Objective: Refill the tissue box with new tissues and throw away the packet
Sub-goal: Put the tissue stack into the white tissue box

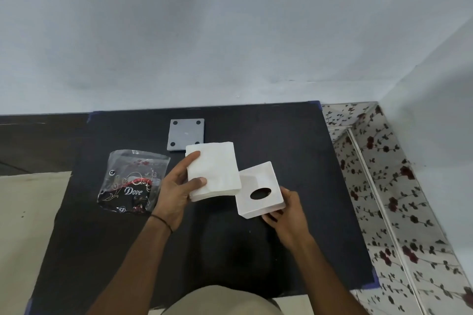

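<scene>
My left hand (176,186) grips a thick stack of white tissues (215,169) by its left edge, thumb on top, held above the dark table. My right hand (286,210) holds the white square tissue box (261,199) at its near right corner; the box is tilted, its open side faces me and the oval slot (260,193) shows in its inner face. The stack's right edge overlaps the box's left rim. The clear plastic packet (133,181) with black and red print lies flat on the table, left of my left hand.
A grey square plate (186,134) with round pads at its corners lies behind the tissues, partly hidden by them. All this rests on a black mat (307,161) by a pale wall. A floral-patterned surface (378,186) borders the mat on the right.
</scene>
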